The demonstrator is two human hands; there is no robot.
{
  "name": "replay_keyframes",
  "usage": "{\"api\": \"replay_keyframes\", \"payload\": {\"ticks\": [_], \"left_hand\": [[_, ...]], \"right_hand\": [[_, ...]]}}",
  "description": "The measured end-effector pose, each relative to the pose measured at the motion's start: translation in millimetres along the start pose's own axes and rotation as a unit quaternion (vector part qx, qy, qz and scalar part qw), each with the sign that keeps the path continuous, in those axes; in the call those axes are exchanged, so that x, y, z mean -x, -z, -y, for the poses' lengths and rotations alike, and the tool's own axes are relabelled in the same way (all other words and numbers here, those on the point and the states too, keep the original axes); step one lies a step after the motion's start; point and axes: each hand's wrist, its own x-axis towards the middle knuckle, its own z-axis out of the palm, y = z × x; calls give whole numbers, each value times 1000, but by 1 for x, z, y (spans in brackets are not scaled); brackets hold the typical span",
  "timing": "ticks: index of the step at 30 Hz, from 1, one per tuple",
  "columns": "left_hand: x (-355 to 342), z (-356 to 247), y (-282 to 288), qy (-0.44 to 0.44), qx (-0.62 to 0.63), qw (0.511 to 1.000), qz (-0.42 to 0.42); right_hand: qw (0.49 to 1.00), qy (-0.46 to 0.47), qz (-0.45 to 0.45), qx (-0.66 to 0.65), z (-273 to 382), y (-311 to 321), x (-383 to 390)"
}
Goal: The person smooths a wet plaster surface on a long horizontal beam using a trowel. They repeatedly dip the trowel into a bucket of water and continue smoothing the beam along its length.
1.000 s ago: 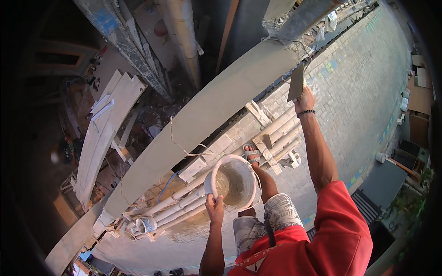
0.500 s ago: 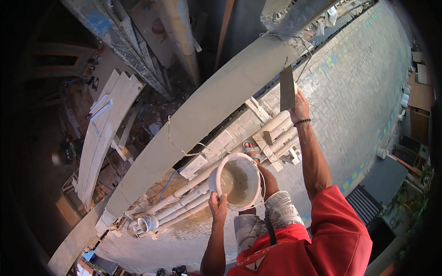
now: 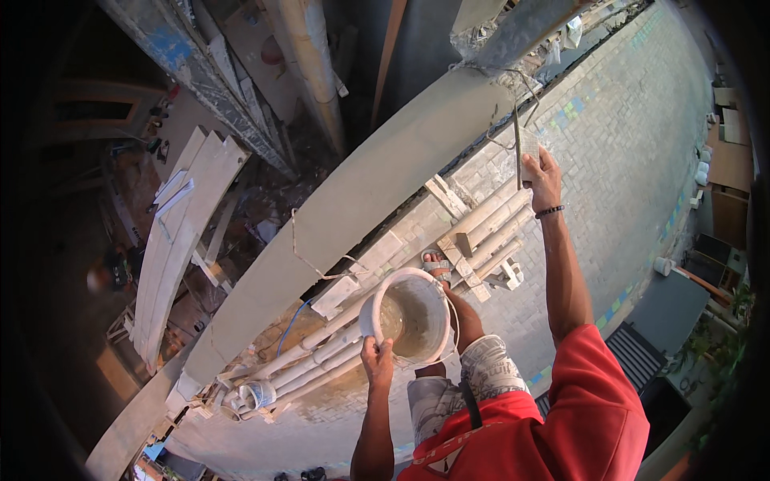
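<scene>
My left hand (image 3: 376,361) is closed on the near left rim of a pale, grimy bucket (image 3: 433,321) with some cloudy material in its bottom. My right hand (image 3: 543,176), with a dark beaded bracelet at the wrist, grips a flat trowel (image 3: 524,152) raised at arm's length, seen nearly edge-on. The trowel is just right of a long, smooth grey concrete beam (image 3: 369,168) that crosses diagonally; whether it touches anything there I cannot tell. Looped wire (image 3: 505,120) hangs near the trowel. My sandalled foot (image 3: 435,264) rests among pale poles beyond the bucket.
Pale poles and boards (image 3: 489,232) run alongside the beam above a paved surface (image 3: 626,136). Leaning planks (image 3: 176,256) and a cluttered interior lie left. Upright posts (image 3: 321,72) rise behind the beam. A small bucket (image 3: 261,393) sits among the poles; panels and plants line the right edge.
My right hand has shifted slightly rightward, and the trowel has turned from showing its broad dark face to nearly edge-on. My left hand and the bucket have moved only slightly.
</scene>
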Motion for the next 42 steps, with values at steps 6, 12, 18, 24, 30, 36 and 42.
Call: {"api": "replay_keyframes", "payload": {"ticks": [6, 12, 18, 24, 30, 36, 42], "left_hand": [[-2, 3, 1, -30, -14, 999, 3], [-4, 1, -2, -41, -21, 999, 3], [-8, 6, -2, -24, -27, 999, 4], [-14, 16, -3, -28, -15, 999, 22], [-13, -5, -12, -10, -59, 998, 33], [-8, -1, -6, -39, 11, 998, 37], [-13, 20, -8, -14, 8, 1000, 26]], "right_hand": [[868, 267, -119, 402, 2, -31, -29], [884, 224, -79, 404, -21, -53, -19], [891, 246, 16, 382, -13, -56, 33], [889, 150, -71, 427, 11, -45, -63], [861, 255, 125, 421, -12, -102, 26], [871, 277, -97, 394, 1, -68, -29], [873, 206, -91, 432, -6, -95, -54]]}}
